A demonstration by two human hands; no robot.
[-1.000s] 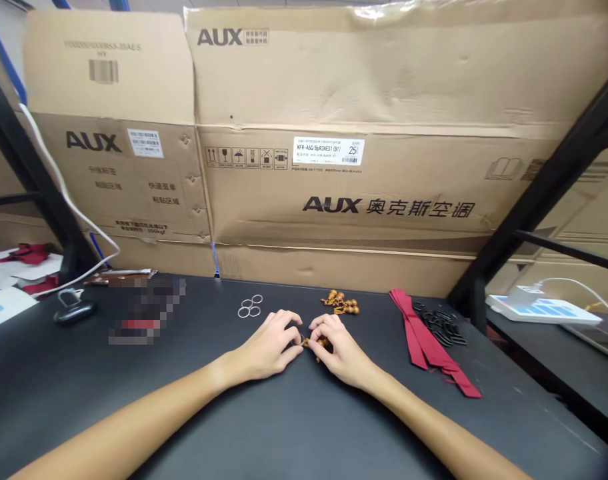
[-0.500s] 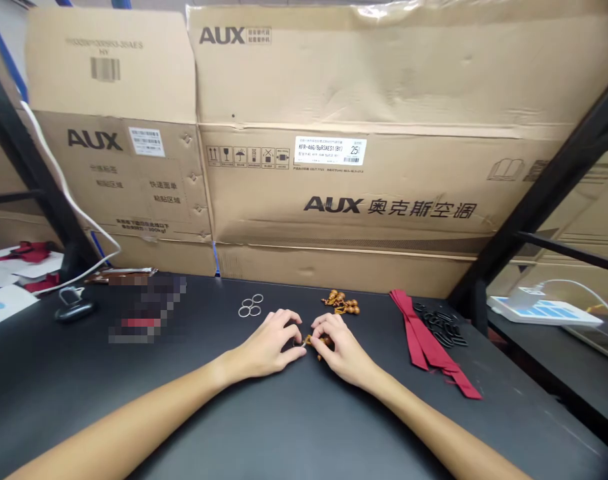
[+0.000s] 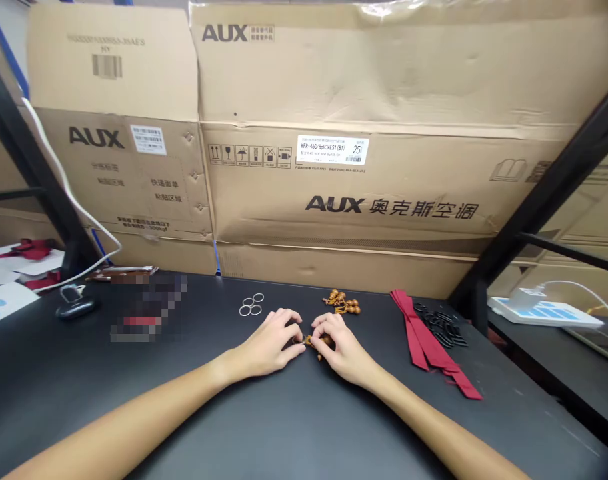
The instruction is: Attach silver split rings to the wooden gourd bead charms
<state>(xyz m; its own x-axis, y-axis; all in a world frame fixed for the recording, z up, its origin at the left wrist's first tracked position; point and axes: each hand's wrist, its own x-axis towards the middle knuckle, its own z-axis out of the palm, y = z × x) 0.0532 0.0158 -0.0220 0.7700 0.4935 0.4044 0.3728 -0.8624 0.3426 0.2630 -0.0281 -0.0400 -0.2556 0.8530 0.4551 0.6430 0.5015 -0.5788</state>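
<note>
Since the earlier frame, the hands barely shift: the left hand (image 3: 271, 343) pinches a metal ring (image 3: 297, 342) (partly hidden by fingers), while the right hand (image 3: 343, 350) grips a wooden-bead charm (image 3: 328, 341) just beside it, low over the black table (image 3: 304, 427).

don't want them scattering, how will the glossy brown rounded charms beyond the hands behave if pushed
The glossy brown rounded charms would probably roll a little, given their bulbous shapes. Their loose yellow-brown cords may drag and limit that. The shiny surface suggests they could feel slippery.
</note>
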